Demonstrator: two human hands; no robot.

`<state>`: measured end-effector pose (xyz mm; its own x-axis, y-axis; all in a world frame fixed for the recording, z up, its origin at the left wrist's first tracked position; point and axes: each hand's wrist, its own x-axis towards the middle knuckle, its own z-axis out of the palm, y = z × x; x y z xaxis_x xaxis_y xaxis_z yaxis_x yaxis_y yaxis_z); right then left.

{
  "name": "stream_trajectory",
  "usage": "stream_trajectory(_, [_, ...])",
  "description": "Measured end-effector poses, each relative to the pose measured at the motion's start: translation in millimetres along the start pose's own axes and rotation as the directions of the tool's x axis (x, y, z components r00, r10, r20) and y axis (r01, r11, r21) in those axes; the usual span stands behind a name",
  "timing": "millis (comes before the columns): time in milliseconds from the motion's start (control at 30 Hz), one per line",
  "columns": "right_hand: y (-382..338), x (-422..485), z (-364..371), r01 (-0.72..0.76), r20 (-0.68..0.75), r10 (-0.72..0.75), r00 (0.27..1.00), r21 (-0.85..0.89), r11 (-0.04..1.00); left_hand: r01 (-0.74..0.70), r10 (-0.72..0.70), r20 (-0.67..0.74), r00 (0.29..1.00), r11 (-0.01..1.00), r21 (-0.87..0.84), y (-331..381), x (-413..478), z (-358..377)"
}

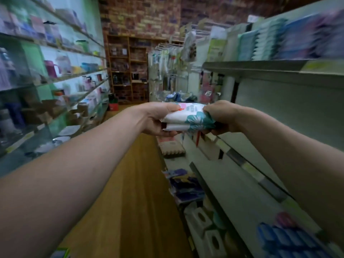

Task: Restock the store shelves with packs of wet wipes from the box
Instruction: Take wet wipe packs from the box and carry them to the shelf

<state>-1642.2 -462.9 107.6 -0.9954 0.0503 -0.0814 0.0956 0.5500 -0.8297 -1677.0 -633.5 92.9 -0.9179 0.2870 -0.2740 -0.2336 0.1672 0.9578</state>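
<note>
Nearest the camera, two bare forearms are stretched forward over a wooden floor (pixel 141 183). Low on the right, blue packs (pixel 290 241) and white tissue boxes (pixel 204 226) are seen on the bottom levels of a metal shelf unit (pixel 232 183). Further out, at the middle of the view, two packs of wet wipes (pixel 188 121) are held in the air, one stacked on the other. They are just beside the front edge of that unit and rest on no shelf. They are white with a teal leaf print. The left end of the stack is held by the left hand (pixel 158 118), its grip pinched on the stack with the thumb on top and the fingers underneath. The right end is held by the right hand (pixel 221 118), its grip curled round the stack in the same way. Above and to the right, an upper shelf (pixel 260 68) is lined with upright pale green and blue packs, all blurred. On the left, glass shelves (pixel 61 79) with cups and bottles are seen. Farthest off, a wooden rack (pixel 128 67) is set against a brick wall (pixel 141 15).
</note>
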Motion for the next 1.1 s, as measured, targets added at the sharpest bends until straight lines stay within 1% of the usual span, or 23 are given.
stream_trajectory(100, [4,-12,-48,-0.013,-0.095,0.012,0.995,-0.009,1.000,-0.021,0.022,0.088,0.996,1.000,-0.015,29,11,42])
stream_trajectory(167, [7,-17,-74,0.001,-0.189,-0.009,0.982,-0.040,0.999,-0.044,0.041,0.150,0.988,0.999,0.013,49,16,68])
stream_trajectory(233, [11,-19,-100,0.005,-0.291,-0.024,0.956,-0.067,0.998,-0.063,0.053,0.201,0.978,0.997,0.044,68,22,91])
stream_trajectory(333, [16,-21,-136,-0.021,-0.406,-0.017,0.914,-0.090,0.996,-0.118,0.090,0.221,0.971,0.987,0.113,95,32,120])
stream_trajectory(500, [17,-29,-183,-0.043,-0.492,-0.031,0.870,-0.139,0.989,-0.238,0.185,0.265,0.946,0.954,0.183,133,42,158])
stream_trajectory(567, [15,-30,-198,-0.061,-0.534,-0.032,0.845,-0.155,0.986,-0.271,0.210,0.289,0.934,0.944,0.187,147,47,169])
stream_trajectory(767, [5,-35,-235,-0.169,-0.685,0.015,0.728,-0.157,0.973,-0.376,0.277,0.395,0.876,0.905,0.198,187,67,202])
stream_trajectory(900, [-3,-38,-262,-0.227,-0.742,0.027,0.669,-0.170,0.959,-0.431,0.302,0.460,0.835,0.878,0.207,214,79,226])
stream_trajectory(1000, [-3,-44,-279,-0.313,-0.795,0.030,0.606,-0.204,0.928,-0.470,0.295,0.538,0.790,0.854,0.222,230,84,244])
stream_trajectory(1100, [0,-54,-291,-0.370,-0.844,0.044,0.535,-0.187,0.910,-0.531,0.294,0.623,0.725,0.815,0.233,241,85,264])
